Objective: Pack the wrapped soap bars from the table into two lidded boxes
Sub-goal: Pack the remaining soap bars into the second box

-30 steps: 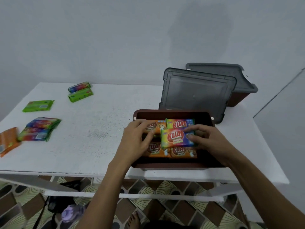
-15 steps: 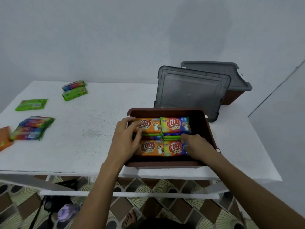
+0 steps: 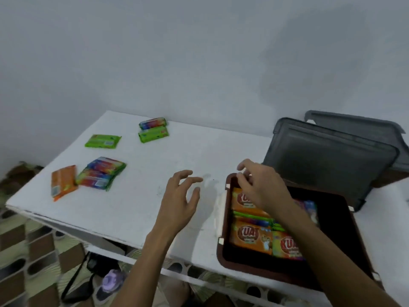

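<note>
A brown box (image 3: 223, 253) at the table's right front holds several orange and multicoloured wrapped soap bars (image 3: 250, 235). My right hand (image 3: 261, 187) hovers over the box's far left corner, fingers loosely curled, holding nothing. My left hand (image 3: 179, 202) hangs above the bare tabletop left of the box, fingers spread and empty. Loose bars lie at the left: an orange one (image 3: 63, 181), a multicoloured stack (image 3: 100, 175), a green one (image 3: 103, 141), and a green and multicoloured pair (image 3: 153, 129).
A grey lid (image 3: 327, 160) leans upright behind the open box. A second brown box with a grey lid (image 3: 354, 122) stands behind it at the far right. The white table (image 3: 143, 165) ends at a wall behind. Bags lie on the tiled floor below.
Both hands have lifted out of the box and moved left, empty. The view has swung left, so the box now sits at the right.
</note>
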Demonstrator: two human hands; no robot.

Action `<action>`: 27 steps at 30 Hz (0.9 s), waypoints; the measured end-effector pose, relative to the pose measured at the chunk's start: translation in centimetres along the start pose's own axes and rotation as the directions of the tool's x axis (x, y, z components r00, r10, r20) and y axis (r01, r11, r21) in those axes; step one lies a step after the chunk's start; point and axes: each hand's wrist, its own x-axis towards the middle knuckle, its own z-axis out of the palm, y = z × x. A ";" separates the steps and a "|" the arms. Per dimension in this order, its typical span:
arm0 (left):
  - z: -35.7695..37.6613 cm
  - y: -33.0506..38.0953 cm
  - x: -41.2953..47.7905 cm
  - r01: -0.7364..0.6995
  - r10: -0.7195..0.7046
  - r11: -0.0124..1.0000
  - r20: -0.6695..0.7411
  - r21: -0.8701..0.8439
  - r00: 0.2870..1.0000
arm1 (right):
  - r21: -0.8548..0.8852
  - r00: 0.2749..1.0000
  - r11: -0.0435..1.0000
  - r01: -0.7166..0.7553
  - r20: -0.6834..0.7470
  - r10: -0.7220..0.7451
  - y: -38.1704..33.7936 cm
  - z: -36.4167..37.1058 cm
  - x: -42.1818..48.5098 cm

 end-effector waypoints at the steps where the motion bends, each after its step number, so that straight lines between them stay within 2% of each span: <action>1: -1.0 -1.7 0.7 0.040 -0.039 0.999 -0.014 0.018 0.999 | 0.025 0.999 0.999 0.034 -0.006 -0.034 -1.1 1.2 1.9; 7: -7.2 -13.6 4.9 0.287 -0.261 0.931 -0.139 0.224 0.955 | 0.001 0.977 0.985 0.174 0.121 -0.173 -7.2 10.0 15.0; 10: -10.2 -18.5 6.6 0.383 -0.354 0.859 -0.149 0.340 0.924 | -0.057 0.952 0.972 0.227 0.224 -0.209 -9.1 15.3 21.2; 13: -12.4 -21.8 7.6 0.476 -0.451 0.790 -0.159 0.387 0.878 | -0.115 0.922 0.960 0.256 0.328 -0.207 -11.1 19.8 26.2; 15: -13.1 -23.2 7.8 0.520 -0.532 0.747 -0.097 0.414 0.841 | -0.132 0.894 0.954 0.271 0.402 -0.198 -12.4 22.1 28.8; 19: -13.8 -25.1 8.0 0.553 -0.593 0.735 -0.023 0.392 0.805 | -0.195 0.832 0.912 0.361 0.509 -0.221 -13.9 25.2 31.9; 23: -13.8 -25.6 8.5 0.523 -0.583 0.712 -0.020 0.468 0.812 | -0.379 0.853 0.840 0.388 0.493 -0.171 -15.1 26.6 33.0; 27: -13.5 -24.7 9.5 0.471 -0.596 0.639 0.005 0.608 0.803 | -0.416 0.863 0.841 0.345 0.493 -0.110 -16.0 26.4 33.2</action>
